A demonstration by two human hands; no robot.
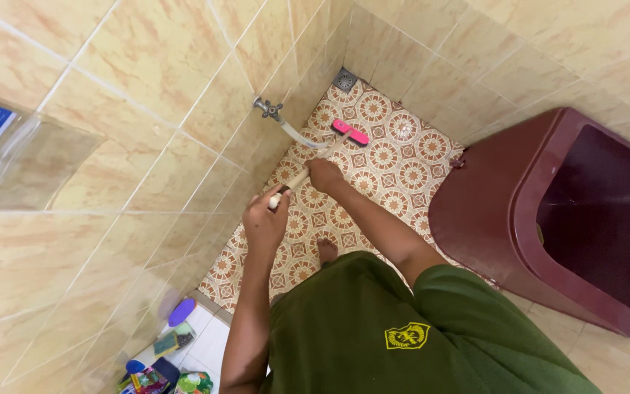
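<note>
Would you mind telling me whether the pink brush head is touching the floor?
Touching: in the head view, the pink brush head rests flat on the patterned floor, no gap visible.

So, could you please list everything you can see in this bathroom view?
long-handled brush: one, pink head, pale handle, on the patterned floor
tap: one, metal, on the left wall, pale hose hanging from it
floor drain: one, grey, far corner
water tub: one, maroon, at right
toiletries: several, mixed colours, on a ledge at lower left
foot: one, bare, on the floor
left hand: grips the handle's near end
right hand: grips the handle further down
</note>
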